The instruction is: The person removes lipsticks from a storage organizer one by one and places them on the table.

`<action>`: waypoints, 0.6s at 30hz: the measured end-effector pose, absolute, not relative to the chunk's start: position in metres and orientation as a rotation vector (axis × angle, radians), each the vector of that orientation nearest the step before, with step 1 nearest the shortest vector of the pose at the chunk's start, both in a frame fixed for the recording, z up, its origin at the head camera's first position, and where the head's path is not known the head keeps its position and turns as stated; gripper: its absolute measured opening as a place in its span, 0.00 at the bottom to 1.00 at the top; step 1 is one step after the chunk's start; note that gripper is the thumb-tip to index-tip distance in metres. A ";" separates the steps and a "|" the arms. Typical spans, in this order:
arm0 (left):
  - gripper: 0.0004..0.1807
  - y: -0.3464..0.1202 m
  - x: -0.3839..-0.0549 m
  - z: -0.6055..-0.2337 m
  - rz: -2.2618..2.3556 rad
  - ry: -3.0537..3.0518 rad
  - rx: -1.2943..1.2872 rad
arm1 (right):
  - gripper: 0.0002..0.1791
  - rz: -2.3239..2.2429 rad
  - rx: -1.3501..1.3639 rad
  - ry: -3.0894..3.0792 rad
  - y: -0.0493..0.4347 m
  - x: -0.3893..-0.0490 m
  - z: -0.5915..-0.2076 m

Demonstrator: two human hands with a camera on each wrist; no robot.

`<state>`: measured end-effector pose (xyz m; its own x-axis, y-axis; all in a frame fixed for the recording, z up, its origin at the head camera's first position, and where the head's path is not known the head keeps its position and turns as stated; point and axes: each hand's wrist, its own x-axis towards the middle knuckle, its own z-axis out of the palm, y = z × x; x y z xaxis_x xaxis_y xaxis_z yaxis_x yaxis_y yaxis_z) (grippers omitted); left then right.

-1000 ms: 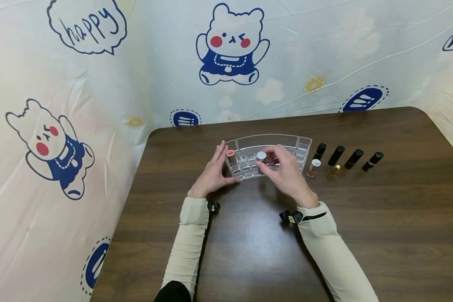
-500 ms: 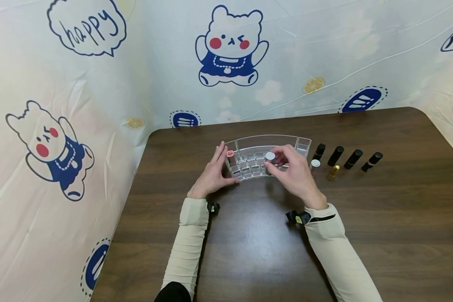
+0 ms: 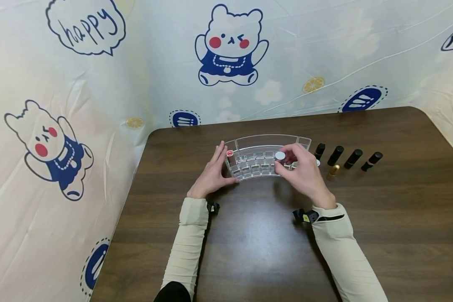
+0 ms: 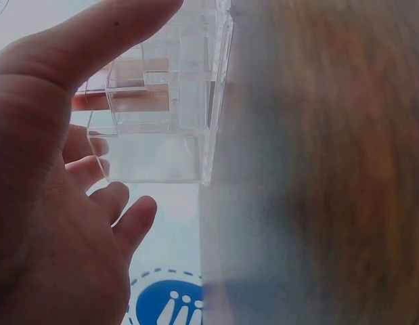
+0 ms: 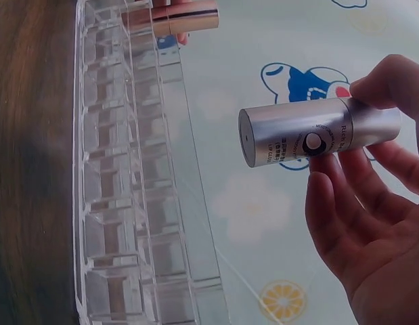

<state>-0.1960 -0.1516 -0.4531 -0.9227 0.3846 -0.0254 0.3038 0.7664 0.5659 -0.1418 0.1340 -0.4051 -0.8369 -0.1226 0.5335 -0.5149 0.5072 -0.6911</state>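
My left hand (image 3: pixel 211 172) holds the left end of a clear lipstick organizer (image 3: pixel 266 140), thumb at its front corner and fingers along the side. Its thumb (image 4: pixel 94 40) lies across the clear wall in the left wrist view. Between the thumb and fingers of my right hand (image 3: pixel 305 174) is a silver lipstick tube (image 5: pixel 297 132) with printed lettering. That tube is over the right part of the organizer's slots, its base apart from them in the right wrist view. A rose-gold lipstick (image 3: pixel 231 157) stands in a slot at the far left.
Several black lipstick tubes (image 3: pixel 335 155) stand on the brown table (image 3: pixel 249 239) right of the organizer. A gold tube (image 3: pixel 333 172) stands before them. A white-capped tube (image 3: pixel 318 162) is mostly hidden behind my right hand. A printed cloth (image 3: pixel 154 63) hangs behind the table.
My right hand has moved rightward along the organizer with the silver lipstick tube, and now covers most of the white-capped tube. The left hand has stayed in place.
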 end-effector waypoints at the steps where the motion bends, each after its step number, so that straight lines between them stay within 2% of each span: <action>1: 0.63 -0.152 -0.196 -0.453 0.866 2.818 0.550 | 0.15 1.270 0.527 -2.336 0.135 -0.141 -0.405; 18: 0.64 -0.151 -0.196 -0.452 0.882 2.814 0.561 | 0.16 1.220 0.456 -2.371 0.157 -0.137 -0.400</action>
